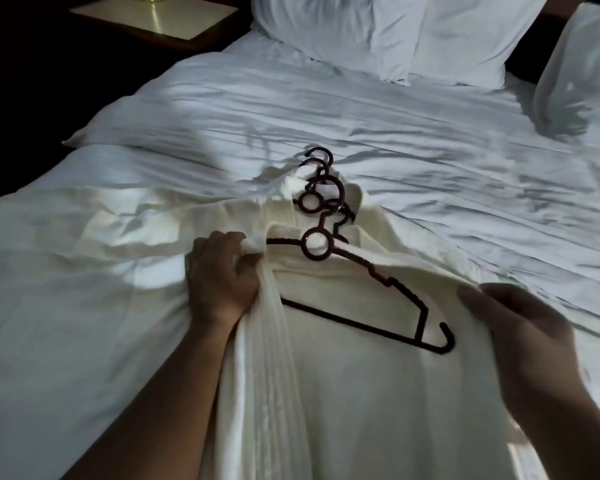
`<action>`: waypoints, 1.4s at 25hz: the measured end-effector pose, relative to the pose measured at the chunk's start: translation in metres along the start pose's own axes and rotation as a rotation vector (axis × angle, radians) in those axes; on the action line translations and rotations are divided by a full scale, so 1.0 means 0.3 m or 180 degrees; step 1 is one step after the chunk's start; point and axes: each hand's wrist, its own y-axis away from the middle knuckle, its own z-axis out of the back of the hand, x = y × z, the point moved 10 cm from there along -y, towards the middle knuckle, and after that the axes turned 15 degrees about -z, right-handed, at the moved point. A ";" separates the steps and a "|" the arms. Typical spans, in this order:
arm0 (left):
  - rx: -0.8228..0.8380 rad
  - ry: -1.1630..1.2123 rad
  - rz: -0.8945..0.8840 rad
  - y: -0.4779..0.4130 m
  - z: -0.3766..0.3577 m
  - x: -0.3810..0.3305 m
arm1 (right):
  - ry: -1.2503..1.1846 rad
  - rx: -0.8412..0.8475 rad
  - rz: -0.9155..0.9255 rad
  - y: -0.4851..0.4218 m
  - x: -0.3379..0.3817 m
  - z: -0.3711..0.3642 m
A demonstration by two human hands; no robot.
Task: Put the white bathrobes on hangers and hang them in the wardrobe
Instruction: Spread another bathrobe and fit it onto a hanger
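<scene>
A cream-white bathrobe (343,393) lies spread on the bed, collar toward the pillows. A dark plastic hanger (371,327) rests on its upper part, the left arm tucked under the robe's front edge, the right arm exposed. More dark hangers (321,192) sit by the collar, their hooks stacked. My left hand (222,275) is shut on the robe's left lapel near the hanger's neck. My right hand (520,337), blurred, pinches the robe's right front edge beside the hanger's right end. The wardrobe is out of sight.
The bed (413,140) is covered in rumpled white sheets. Two white pillows (395,32) lean at the head, and another (582,67) stands at the right. A dark nightstand (153,15) with a brass lamp base is at the top left, beyond the bed's left edge.
</scene>
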 end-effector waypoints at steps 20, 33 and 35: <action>0.0260 -0.0375 0.0120 -0.037 0.006 -0.068 | 0.3627 0.0053 0.2422 -0.031 -0.197 -0.424; 0.1835 -0.0145 0.0373 -0.199 -0.081 -0.073 | 0.3601 -0.0063 0.2445 -0.039 -0.213 -0.427; 0.1546 0.0021 0.0311 -0.222 -0.054 -0.095 | 0.3643 -0.0089 0.2445 -0.041 -0.216 -0.429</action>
